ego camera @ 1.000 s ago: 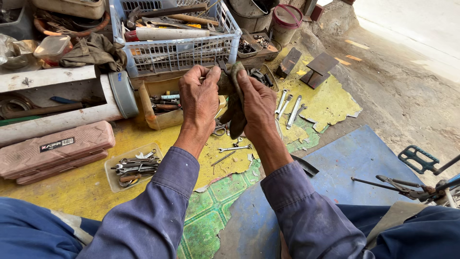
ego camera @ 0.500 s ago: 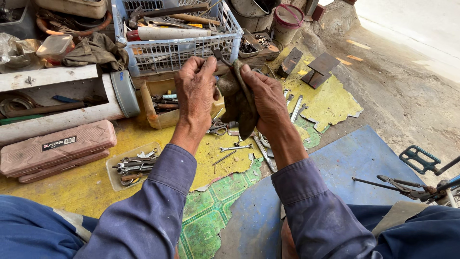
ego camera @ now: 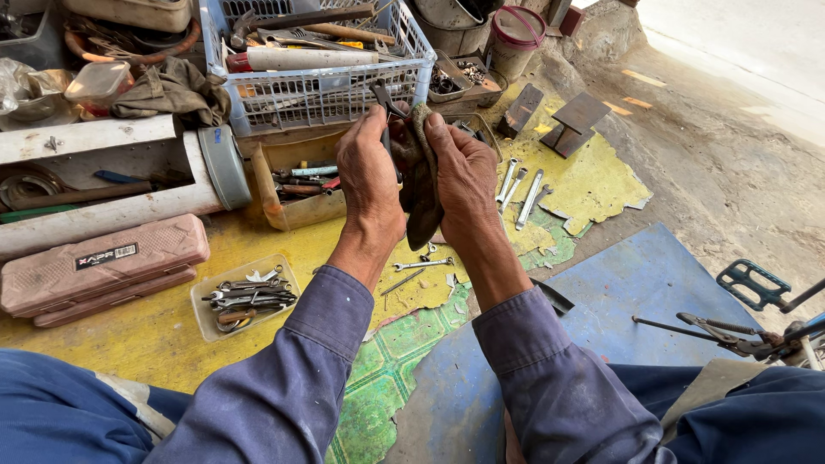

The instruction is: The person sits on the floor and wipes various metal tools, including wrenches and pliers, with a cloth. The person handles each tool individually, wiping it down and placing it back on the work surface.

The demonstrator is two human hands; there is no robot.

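Observation:
My left hand (ego camera: 368,176) grips a dark metal tool (ego camera: 385,96) whose forked tip sticks up above the fingers. My right hand (ego camera: 464,167) holds a dirty dark rag (ego camera: 421,193) pressed against that tool, the cloth hanging down between both palms. Both hands are raised in front of a blue plastic crate (ego camera: 318,94) full of tools. Below them several small wrenches (ego camera: 425,264) lie on the yellow floor sheet (ego camera: 593,185).
An open cardboard box of tools (ego camera: 296,185) sits left of my hands. A pink case (ego camera: 99,262) and a clear tray of wrenches (ego camera: 245,296) lie at left. Spanners (ego camera: 520,185) rest at right, metal plates (ego camera: 571,120) beyond. A bicycle pedal (ego camera: 754,283) shows at far right.
Both hands rose slightly, and the tool's forked tip now shows above my left fingers. The rag has shifted over the tool.

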